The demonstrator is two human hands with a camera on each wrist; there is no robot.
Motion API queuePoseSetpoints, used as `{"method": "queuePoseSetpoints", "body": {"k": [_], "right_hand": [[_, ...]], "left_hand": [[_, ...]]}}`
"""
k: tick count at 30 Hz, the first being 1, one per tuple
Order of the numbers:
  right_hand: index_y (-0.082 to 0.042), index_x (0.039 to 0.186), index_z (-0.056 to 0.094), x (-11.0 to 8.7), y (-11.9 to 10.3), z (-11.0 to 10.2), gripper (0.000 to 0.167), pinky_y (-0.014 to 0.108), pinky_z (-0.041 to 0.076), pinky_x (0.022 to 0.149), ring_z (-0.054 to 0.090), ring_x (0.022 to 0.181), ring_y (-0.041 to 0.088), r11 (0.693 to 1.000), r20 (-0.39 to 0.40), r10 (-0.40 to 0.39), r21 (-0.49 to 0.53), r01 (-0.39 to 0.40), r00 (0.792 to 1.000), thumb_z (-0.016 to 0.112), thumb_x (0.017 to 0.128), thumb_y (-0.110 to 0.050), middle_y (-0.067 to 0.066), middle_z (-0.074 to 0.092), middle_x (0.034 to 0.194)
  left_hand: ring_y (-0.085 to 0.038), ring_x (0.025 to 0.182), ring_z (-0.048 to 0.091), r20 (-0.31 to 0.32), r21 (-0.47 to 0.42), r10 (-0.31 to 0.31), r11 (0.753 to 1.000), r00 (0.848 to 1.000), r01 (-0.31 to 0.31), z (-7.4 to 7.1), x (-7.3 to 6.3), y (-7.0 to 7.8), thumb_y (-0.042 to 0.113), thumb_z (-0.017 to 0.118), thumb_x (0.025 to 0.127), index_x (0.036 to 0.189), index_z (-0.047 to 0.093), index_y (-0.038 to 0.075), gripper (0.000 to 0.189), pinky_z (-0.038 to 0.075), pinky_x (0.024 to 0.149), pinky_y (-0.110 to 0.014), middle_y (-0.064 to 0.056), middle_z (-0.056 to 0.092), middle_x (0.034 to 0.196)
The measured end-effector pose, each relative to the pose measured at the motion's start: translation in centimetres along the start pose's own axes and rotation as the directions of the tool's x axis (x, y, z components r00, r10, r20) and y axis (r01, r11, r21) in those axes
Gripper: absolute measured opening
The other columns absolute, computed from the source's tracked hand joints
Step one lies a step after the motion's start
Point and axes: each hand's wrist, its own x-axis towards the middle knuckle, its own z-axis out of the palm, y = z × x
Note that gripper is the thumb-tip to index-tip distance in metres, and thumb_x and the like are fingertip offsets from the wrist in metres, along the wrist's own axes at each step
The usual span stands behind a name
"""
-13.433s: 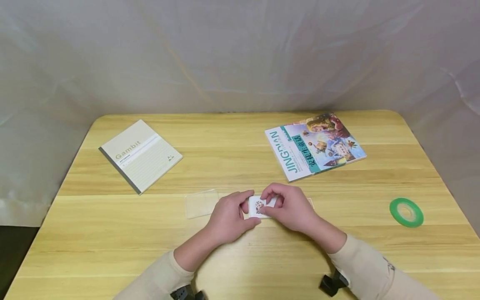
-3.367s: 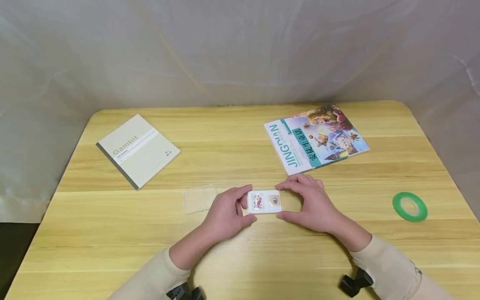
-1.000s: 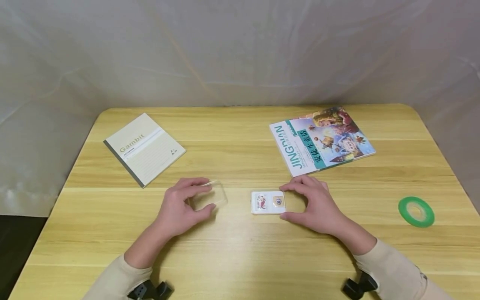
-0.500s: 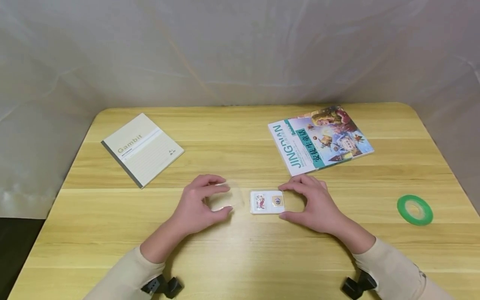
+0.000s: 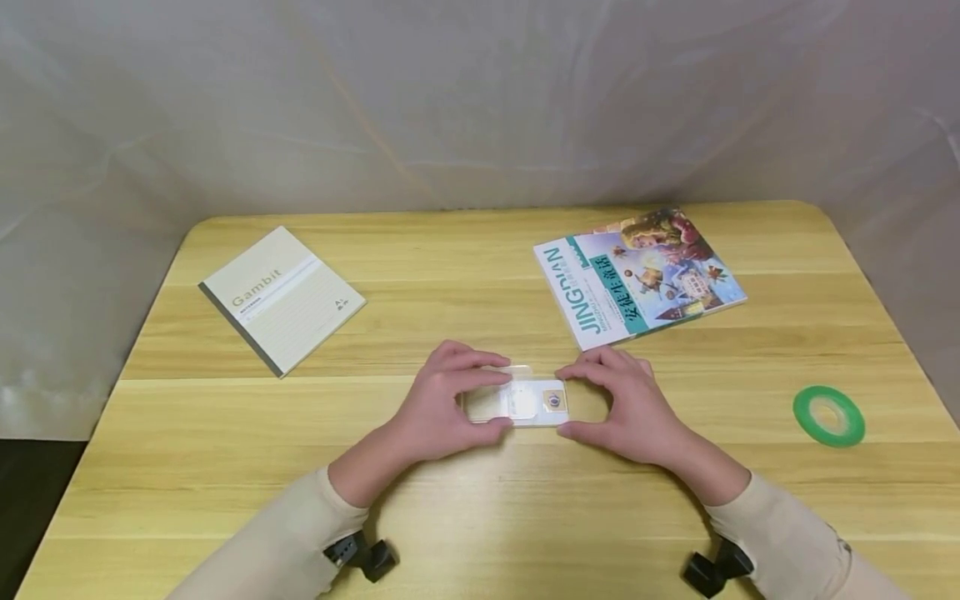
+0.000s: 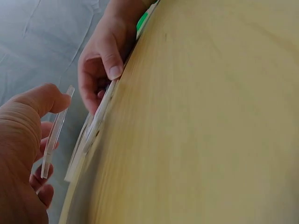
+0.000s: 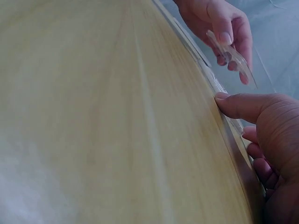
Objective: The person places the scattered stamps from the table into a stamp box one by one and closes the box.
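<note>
My left hand (image 5: 450, 400) pinches a clear plastic lid (image 6: 57, 133) between thumb and fingers. In the head view the lid overlaps the left part of a small flat white case (image 5: 543, 417); both wrist views show it tilted and raised above the table, apart from the case. The case lies on the table and bears two small pictures. Its right one, a tan picture (image 5: 553, 401), shows plainly, while the left one is seen only faintly through the lid. My right hand (image 5: 630, 408) holds the case's right end, thumb at the near corner, fingers at the far corner.
A beige notebook (image 5: 282, 300) lies at the back left of the wooden table (image 5: 495, 533). At the back right is a colourful book (image 5: 637, 275). A green tape roll (image 5: 828, 416) lies flat on the right. Grey cloth (image 5: 480, 100) hangs behind the table.
Earlier the lid lay left of the case while both hands were at the case. My left hand has since picked it up and carried it rightward over the case. My right hand has stayed put recently.
</note>
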Motion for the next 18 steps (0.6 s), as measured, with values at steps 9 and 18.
{"method": "queuePoseSetpoints", "body": {"k": [9,18], "right_hand": [[-0.023,0.122,0.07,0.0,0.1,-0.1,0.061,0.041,0.027,0.083,0.049,0.108,0.018,1.0,0.008,-0.002,-0.007,0.002,1.0,0.09,0.07,-0.045,-0.007,0.056,0.115],[-0.023,0.121,0.07,0.0,0.1,0.0,0.059,0.042,0.027,0.083,0.048,0.109,0.018,1.0,0.006,-0.003,-0.006,0.003,1.0,0.09,0.071,-0.046,-0.007,0.056,0.115]], "left_hand": [[-0.012,0.106,0.053,0.061,-0.033,-0.056,0.998,0.997,0.058,1.5,0.8,0.6,0.025,0.091,0.064,0.107,0.078,0.007,0.048,0.045,0.088,-0.03,0.001,0.07,0.117],[-0.011,0.109,0.054,0.084,-0.072,-0.076,0.994,0.994,0.082,2.5,0.7,0.7,0.024,0.092,0.066,0.112,0.075,0.002,0.054,0.047,0.092,-0.027,0.0,0.068,0.115]]}}
